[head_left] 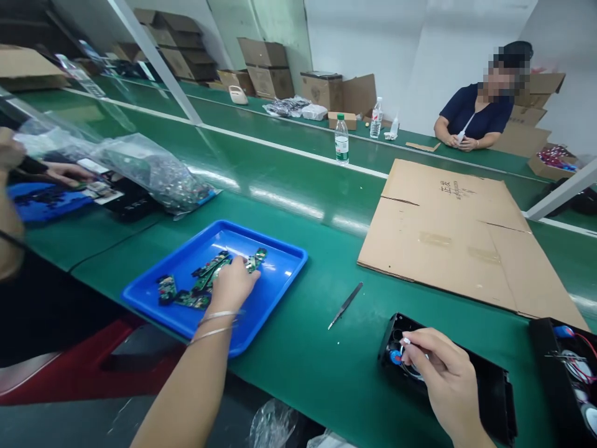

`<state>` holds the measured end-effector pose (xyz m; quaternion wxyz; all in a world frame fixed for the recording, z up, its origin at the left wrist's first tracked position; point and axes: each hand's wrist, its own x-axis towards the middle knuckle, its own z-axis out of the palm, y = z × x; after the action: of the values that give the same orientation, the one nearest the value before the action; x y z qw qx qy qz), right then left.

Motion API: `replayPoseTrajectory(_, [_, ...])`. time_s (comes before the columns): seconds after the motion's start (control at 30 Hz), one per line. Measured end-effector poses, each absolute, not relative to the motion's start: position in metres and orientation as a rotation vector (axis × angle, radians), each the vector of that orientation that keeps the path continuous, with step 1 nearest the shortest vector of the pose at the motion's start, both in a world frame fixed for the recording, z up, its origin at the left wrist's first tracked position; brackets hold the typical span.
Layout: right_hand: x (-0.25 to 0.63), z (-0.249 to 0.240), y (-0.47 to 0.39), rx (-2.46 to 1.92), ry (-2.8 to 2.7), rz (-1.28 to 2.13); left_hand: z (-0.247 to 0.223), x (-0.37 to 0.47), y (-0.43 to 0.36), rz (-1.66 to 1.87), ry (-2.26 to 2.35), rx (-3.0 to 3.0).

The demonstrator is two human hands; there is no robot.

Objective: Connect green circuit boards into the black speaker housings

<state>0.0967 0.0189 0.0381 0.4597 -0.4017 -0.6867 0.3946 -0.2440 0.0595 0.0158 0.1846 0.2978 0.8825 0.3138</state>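
My left hand (234, 283) is inside the blue tray (284, 261), its fingers closed around a green circuit board (256, 258) that sticks out past the fingertips. Several more green circuit boards (192, 300) lie in the tray beside and under this hand; part of the pile is hidden. With thumb and forefinger, my right hand (441, 370) pinches a small white connector (407, 340) over a black plastic housing (489, 386). Inside the housing's far end are a blue part (396, 356) and some wires. A pair of tweezers (345, 306) lies on the green table between my hands.
A flat cardboard sheet (448, 230) covers the table ahead on the right. Another black housing (550, 373) with wires stands at the right edge. Bags of parts (153, 168) and a neighbour's hand (65, 174) are at left. A bottle (342, 142) and a seated person (476, 115) are beyond.
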Motion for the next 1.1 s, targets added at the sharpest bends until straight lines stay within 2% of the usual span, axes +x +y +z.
replayPoseTrajectory(0.13, [0.104,0.036,0.018,-1.08,-1.689,0.975,0.024,-0.201,0.04,1.036,2.072,0.854])
replayPoseTrajectory(0.23, [0.104,0.036,0.017,-1.093,-1.766,0.901,0.025,-0.151,0.021,1.161,1.341,0.683])
replayPoseTrajectory(0.3, [0.101,0.037,0.015,-1.098,-1.809,0.827,0.023,-0.119,0.01,1.137,0.989,0.556])
replayPoseTrajectory(0.4, [0.099,0.038,0.012,-1.087,-1.83,0.69,0.021,-0.086,0.0,1.053,0.776,0.521])
replayPoseTrajectory(0.53, [0.1,0.038,0.009,-1.072,-1.829,0.586,0.018,-0.069,-0.001,1.022,0.795,0.674])
replayPoseTrajectory(0.8, [0.099,0.037,0.007,-1.15,-1.902,0.453,0.022,-0.052,-0.002,1.072,1.221,1.166])
replayPoseTrajectory(1.1, [0.089,0.031,0.009,-1.145,-1.902,0.315,0.023,-0.04,-0.013,1.176,1.287,1.071])
